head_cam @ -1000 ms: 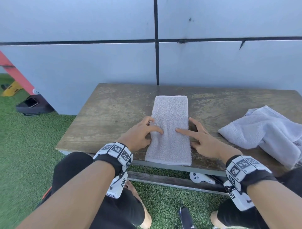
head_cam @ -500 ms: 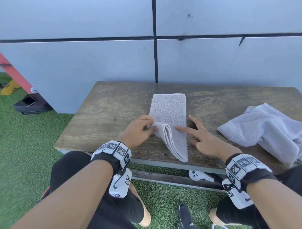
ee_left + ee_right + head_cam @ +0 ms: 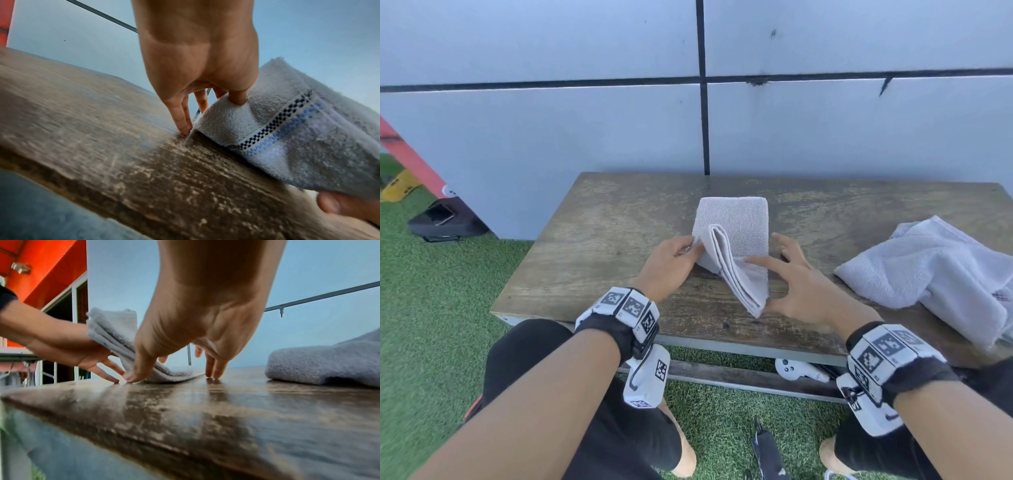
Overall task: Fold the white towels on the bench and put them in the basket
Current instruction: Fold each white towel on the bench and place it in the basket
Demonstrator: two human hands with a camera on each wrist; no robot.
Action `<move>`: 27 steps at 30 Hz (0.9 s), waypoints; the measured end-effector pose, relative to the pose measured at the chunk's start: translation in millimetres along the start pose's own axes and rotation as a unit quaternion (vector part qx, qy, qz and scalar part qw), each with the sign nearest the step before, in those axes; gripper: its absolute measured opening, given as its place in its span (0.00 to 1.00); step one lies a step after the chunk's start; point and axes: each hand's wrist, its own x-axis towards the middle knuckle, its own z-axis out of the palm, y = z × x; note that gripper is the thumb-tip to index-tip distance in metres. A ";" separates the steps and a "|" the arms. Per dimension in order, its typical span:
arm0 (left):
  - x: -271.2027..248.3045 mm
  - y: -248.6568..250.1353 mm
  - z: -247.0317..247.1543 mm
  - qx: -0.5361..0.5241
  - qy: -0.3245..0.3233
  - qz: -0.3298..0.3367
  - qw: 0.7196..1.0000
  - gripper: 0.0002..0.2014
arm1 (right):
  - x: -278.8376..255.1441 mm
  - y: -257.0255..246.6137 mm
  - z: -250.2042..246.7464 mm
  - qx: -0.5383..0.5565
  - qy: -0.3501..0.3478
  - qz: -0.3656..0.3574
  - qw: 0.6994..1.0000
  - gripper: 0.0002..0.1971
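Wooden bench: folded towel, crumpled towel

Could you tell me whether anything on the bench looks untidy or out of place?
Only the second white towel at the bench's right end: it lies crumpled, unfolded. The strip-folded towel is merely mid-fold.

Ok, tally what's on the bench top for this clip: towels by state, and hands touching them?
Half-folded white towel: 1
Unfolded, crumpled white towel: 1
Hands on the half-folded towel: 2, left hand and right hand
Basket: 0 in view
Total: 2 towels, 2 hands
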 end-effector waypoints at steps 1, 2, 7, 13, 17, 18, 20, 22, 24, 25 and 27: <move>0.1 2.3 -0.3 -0.003 -0.003 -0.007 1.000 0.19 | 1.8 -1.4 -0.7 0.008 0.025 -0.014 1.000 0.33; 0.9 3.2 -0.4 -0.005 -0.002 -0.013 1.000 0.19 | 3.8 -1.8 -0.9 0.017 0.048 -0.027 0.998 0.26; -1.3 8.2 1.2 -0.014 0.053 0.006 0.998 0.17 | 0.6 -14.3 -10.1 0.137 0.109 -0.019 0.984 0.16; -3.0 -5.0 10.8 -0.012 0.040 -0.045 0.998 0.32 | 12.2 -5.4 -8.4 0.209 0.125 0.085 0.966 0.21; -0.3 -3.0 15.4 0.065 0.040 -0.124 0.989 0.24 | 27.6 2.0 -8.0 0.154 0.090 0.160 0.971 0.27; 1.1 0.0 15.8 0.071 0.042 -0.133 0.988 0.24 | 30.3 1.4 -9.5 0.150 0.081 0.169 0.971 0.25; 4.2 6.4 16.5 0.066 0.047 -0.141 0.987 0.24 | 35.1 -1.8 -12.7 0.147 0.060 0.176 0.971 0.20; 7.9 11.5 17.3 0.056 0.064 -0.131 0.988 0.23 | 39.8 -7.3 -15.7 0.137 0.058 0.171 0.974 0.16; 11.7 13.9 18.8 0.042 0.098 -0.087 0.990 0.21 | 43.2 -13.7 -19.3 0.121 0.095 0.145 0.977 0.16; 13.3 14.1 19.9 0.027 0.115 -0.063 0.991 0.19 | 44.8 -16.5 -21.1 0.115 0.116 0.131 0.978 0.16; 16.0 11.4 23.1 0.015 0.123 -0.045 0.991 0.16 | 49.7 -18.1 -21.8 0.121 0.138 0.120 0.976 0.14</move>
